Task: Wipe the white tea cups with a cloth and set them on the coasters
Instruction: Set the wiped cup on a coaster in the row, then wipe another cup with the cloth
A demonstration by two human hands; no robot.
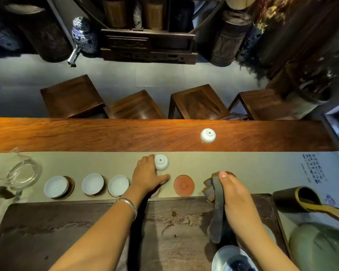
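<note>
Three white tea cups (56, 186) (92, 184) (118, 185) stand upright on round coasters in a row on the pale runner (262, 169). My left hand (146, 176) rests on the runner with its fingers around an upside-down white cup (161, 162). Another upside-down white cup (208, 135) sits alone on the wooden table top (106, 133). A bare red coaster (184, 185) lies between my hands; one more coaster is mostly hidden under my left hand. My right hand (234, 194) grips a grey cloth (216, 214) that hangs down over the dark tea tray (67, 231).
A glass pitcher (18, 174) stands at the left end of the runner. A dark holder with tea tools (297, 198), a green vessel (321, 249) and a blue-and-white bowl (231, 259) crowd the right front. Several wooden stools (198, 102) line the table's far side.
</note>
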